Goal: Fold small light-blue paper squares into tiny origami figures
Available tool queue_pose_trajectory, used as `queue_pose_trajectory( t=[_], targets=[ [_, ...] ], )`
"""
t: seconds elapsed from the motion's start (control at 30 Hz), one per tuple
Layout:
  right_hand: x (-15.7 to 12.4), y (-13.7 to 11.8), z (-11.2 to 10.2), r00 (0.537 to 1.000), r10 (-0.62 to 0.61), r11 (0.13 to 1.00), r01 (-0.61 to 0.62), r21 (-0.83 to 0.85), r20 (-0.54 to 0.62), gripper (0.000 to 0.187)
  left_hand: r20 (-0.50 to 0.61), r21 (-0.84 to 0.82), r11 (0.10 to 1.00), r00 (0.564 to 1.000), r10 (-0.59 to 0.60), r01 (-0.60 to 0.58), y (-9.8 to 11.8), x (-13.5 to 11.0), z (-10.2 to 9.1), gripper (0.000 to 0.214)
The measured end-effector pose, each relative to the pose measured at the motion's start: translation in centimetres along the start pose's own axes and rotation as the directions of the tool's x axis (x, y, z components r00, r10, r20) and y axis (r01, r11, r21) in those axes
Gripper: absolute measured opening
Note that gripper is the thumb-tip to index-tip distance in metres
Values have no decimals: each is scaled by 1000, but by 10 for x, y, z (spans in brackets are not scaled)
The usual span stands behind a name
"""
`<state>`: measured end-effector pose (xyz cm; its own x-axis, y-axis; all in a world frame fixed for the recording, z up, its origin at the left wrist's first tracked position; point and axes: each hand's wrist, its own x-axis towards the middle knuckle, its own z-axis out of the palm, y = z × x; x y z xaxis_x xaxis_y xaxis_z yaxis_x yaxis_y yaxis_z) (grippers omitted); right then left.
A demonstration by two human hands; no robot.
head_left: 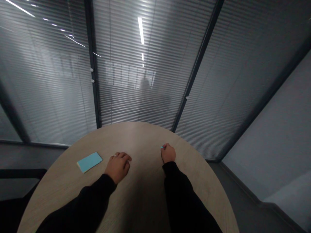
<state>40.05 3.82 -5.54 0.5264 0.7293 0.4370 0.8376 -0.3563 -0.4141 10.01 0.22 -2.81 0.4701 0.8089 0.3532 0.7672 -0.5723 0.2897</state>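
Lower left of frame: dark chair [14, 187], partly cut by the edge, just beside the table rim

Round table [143, 139], pale wood grain, fills the lower middle of the frame. Near part in shadow from the person's arms

Left of centre on the table: pad [89, 161], light blue, rectangular, lying flat, long side angled up toward the right. Nothing touches it. It sits near the left hand, apart from it, with bare table between

Left hand [118, 167]: just left of centre, palm down on the table top. Fingers loosely curled, tips pointing right and resting on the wood. Holds nothing. Ring [115, 156] on one finger. Black sleeve [80, 207] runs from the wrist to the bottom edge

Bare table between the two hands; hands apart, not touching

Right hand [168, 154]: just right of centre, a little higher in the frame than the left. Closed into a loose fist, fingertips pinched together at its upper left. A small blue scrap [161, 147] shows at the pinch, same colour as the pad; most of it is hidden by the fingers, shape cannot be told. Whether the hand rests on the table or is just above it cannot be told

Upper frame, left to right: glass wall with closed blinds [145, 64], dark posts [93, 64], ceiling lights reflected. Far right: plain grey wall [279, 136]
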Motion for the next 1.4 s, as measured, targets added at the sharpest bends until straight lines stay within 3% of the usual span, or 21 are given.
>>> queue_pose_trajectory(
  t=[0.33, 0.63, 0.73, 0.87, 1.17, 1.4],
  targets=[
    [-2, 3, 3, 988, -152, 988, 152, 30, 4, 29, 16, -7, 1000, 1000, -9, 9, 1, 0, -2, 28],
    [-3, 5, -3, 991, -54, 998, 57, 28, -121, 27, -10, -12, 1000, 1000, -22, 22, 1, 3, -11, 28],
    [-5, 4, -5, 992, -80, 997, 82, 17, -96, 29, -117, 124, 982, 985, -129, 143, -4, 1, -20, 29],
    [-10, 0, -4, 986, -167, 986, 167, -1, -4, 24, -141, 314, 905, 956, -255, 288, -14, -7, -25, 38],
    [-13, -7, -3, 984, -173, 982, 176, -68, 49, 31, -77, 416, 828, 921, -381, 377, -13, -15, -26, 46],
    [-21, -14, -8, 976, -216, 975, 217, -50, 30, 28, -109, 512, 747, 895, -433, 424, -11, -28, -39, 45]
  ],
)
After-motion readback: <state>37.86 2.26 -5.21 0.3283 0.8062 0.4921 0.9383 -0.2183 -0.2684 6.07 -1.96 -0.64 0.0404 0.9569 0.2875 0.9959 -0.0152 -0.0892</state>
